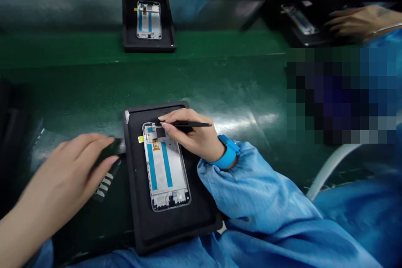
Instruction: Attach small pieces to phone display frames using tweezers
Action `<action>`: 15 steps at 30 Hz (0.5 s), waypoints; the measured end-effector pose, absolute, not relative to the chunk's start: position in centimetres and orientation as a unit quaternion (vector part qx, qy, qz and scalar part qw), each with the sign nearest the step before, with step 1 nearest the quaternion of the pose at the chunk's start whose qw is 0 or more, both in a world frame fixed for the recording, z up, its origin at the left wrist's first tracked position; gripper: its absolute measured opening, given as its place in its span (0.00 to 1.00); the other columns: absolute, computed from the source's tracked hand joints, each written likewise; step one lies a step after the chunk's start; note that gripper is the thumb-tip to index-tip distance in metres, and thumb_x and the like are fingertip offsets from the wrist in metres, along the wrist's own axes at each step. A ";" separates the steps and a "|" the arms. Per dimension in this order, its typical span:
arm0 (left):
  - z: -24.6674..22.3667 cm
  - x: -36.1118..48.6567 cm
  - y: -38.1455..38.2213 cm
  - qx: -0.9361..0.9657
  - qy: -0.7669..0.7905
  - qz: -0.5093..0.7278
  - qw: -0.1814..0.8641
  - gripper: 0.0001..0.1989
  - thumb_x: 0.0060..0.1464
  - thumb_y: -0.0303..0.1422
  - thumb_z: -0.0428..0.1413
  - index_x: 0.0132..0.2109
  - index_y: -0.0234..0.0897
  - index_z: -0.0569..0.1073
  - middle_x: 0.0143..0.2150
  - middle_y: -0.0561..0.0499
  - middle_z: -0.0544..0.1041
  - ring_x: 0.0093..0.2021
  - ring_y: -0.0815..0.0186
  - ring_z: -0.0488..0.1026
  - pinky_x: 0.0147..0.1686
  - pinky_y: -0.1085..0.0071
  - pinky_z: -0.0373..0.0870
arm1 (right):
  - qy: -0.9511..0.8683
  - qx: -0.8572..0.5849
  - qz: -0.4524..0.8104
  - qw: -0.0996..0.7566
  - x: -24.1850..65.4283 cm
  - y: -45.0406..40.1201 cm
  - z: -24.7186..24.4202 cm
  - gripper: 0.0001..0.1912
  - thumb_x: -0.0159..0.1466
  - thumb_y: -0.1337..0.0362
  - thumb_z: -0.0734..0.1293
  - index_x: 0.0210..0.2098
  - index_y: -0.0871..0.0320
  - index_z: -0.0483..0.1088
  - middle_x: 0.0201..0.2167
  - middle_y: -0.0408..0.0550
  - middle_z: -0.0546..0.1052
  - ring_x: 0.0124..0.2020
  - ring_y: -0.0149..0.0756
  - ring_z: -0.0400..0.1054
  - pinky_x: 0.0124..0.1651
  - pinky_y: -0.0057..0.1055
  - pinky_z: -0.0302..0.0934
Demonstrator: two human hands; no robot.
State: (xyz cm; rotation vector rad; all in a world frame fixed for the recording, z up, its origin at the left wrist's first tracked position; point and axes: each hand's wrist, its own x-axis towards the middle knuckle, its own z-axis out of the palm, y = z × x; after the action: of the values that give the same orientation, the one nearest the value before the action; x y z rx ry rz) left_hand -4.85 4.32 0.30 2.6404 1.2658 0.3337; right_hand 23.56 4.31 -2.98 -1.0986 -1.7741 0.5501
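Observation:
A phone frame point(176, 167) with two blue strips lies in a black tray point(201, 217) before me. My right hand point(194, 134) grips slim black tweezers point(196, 124) over the frame's upper end. The tweezers' tips are mostly hidden by the fingers. A yellow tab point(140, 138) sticks out from the frame's upper left side. Left of the tray, my left hand point(72, 163) is open, thumb and forefinger apart. It hovers close to a clear sheet point(108, 180) bearing pale strips, partly covered by the hand.
Farther back, another black tray point(125, 29) holds a similar phone frame point(155, 23) on the green bench point(78, 88). At the upper right, another person's hand point(370, 21) is beside a third phone frame point(301, 20). A pale curved bar point(329, 167) is at the right.

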 end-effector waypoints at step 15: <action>-2.8 3.5 6.0 0.879 0.436 0.178 0.071 0.15 0.57 0.39 0.51 0.47 0.35 0.71 0.39 0.45 0.69 0.41 0.58 0.68 0.39 0.61 0.69 | -0.720 -0.472 0.254 0.442 23.1 5.7 -2.0 0.03 0.62 0.65 0.65 0.36 0.58 0.67 0.33 0.43 0.74 0.32 0.26 0.71 0.36 0.23 0.68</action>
State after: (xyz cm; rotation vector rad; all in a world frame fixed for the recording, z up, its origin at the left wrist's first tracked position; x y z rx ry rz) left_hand 3.46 6.00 -2.76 2.6436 1.3119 0.5345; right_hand 23.11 5.69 -1.97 -1.1702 -1.7856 0.6302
